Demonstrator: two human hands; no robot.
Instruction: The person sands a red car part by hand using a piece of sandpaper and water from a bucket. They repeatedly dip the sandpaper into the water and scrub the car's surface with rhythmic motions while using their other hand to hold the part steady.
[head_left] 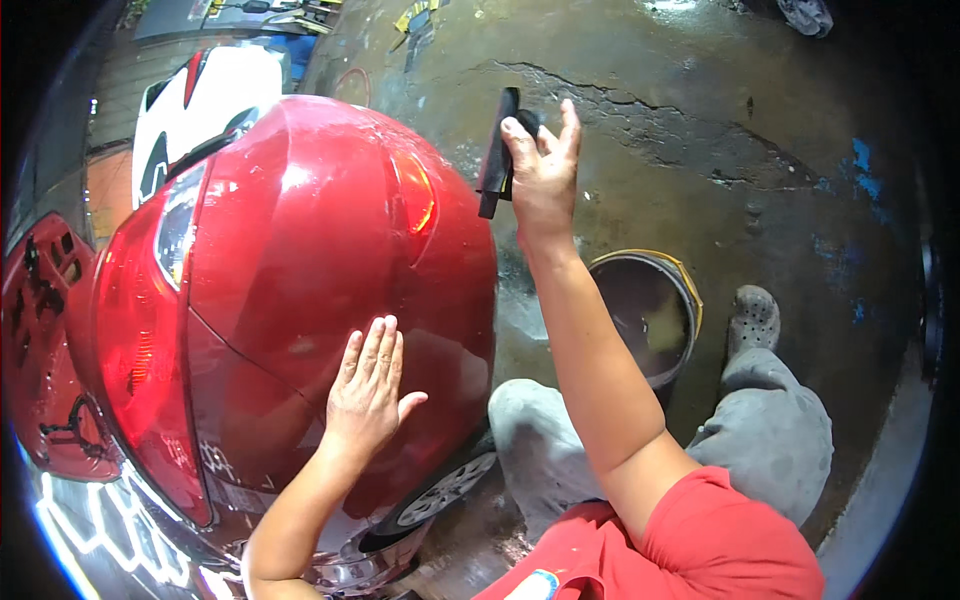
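Fingers stretched out, my left hand (368,385) lies flat on the glossy red rear corner of a car (290,250). My right hand (545,185) is raised off to the right of the bumper, apart from it. Its thumb side grips a long, flat black block (497,155) with a rounded knob, which looks like a sanding block; some fingers point upward. A red tail light (140,330) curves down the car's left side. An orange-red reflector (418,195) sits in the bumper. The painted surface looks wet.
A bucket (645,310) with a yellowish handle and murky water stands beside my right forearm. The wet concrete floor (650,60) has a long crack. A car wheel (445,490) shows near my knee. Farther off are a white and red vehicle part (225,95) and a red panel (45,350).
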